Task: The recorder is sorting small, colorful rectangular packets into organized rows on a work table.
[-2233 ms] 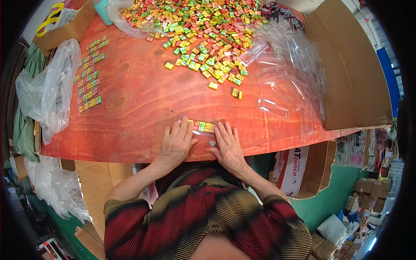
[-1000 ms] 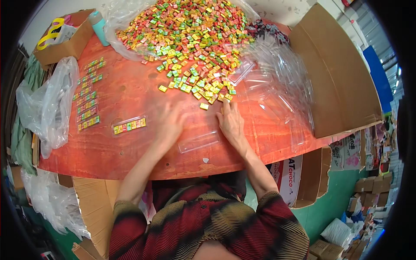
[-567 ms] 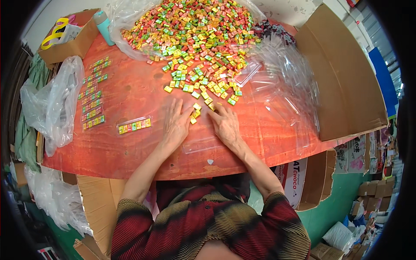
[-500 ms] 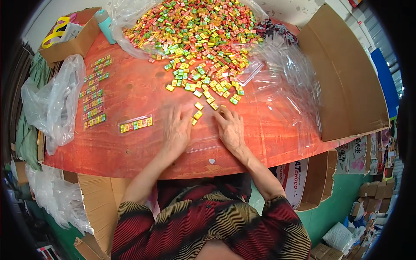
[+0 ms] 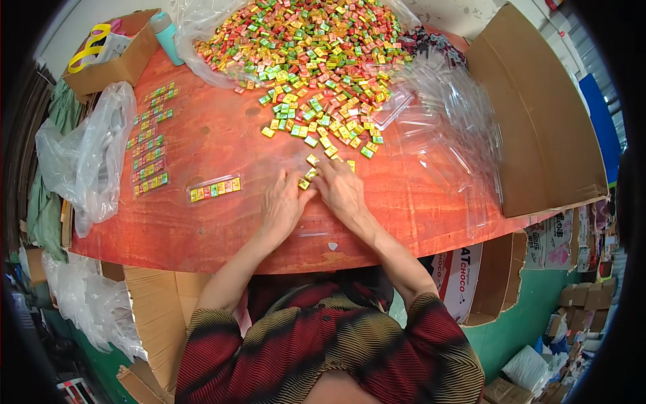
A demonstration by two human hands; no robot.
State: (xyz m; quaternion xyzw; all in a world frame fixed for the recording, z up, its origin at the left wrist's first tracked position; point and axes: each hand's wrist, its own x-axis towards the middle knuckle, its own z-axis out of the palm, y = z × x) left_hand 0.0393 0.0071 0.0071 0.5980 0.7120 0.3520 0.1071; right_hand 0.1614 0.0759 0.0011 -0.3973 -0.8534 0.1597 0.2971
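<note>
Close together near the table's front, my left hand (image 5: 284, 203) and my right hand (image 5: 343, 192) meet over a few small yellow wrapped blocks (image 5: 305, 183). My left thumb and fingers close on the nearest block. The fingers of my right hand are bent together against the blocks just beyond, partly hiding them. A clear plastic tray (image 5: 316, 234) lies under the hands, only faintly visible. To the left sits a clear tray with a row of coloured blocks (image 5: 215, 189). Beyond the hands spreads a big pile of red, yellow and green blocks (image 5: 309, 54).
Several filled trays (image 5: 149, 158) line the table's left side. Clear empty trays (image 5: 451, 121) are heaped at right, against a tall cardboard box (image 5: 538, 121). A plastic bag (image 5: 101, 161), an open carton (image 5: 114, 71) and a turquoise bottle (image 5: 165, 39) stand at left.
My right hand has moved left, in beside my left hand, and its fingers have come over the yellow blocks. The left hand has shifted slightly right, its fingers drawing in.
</note>
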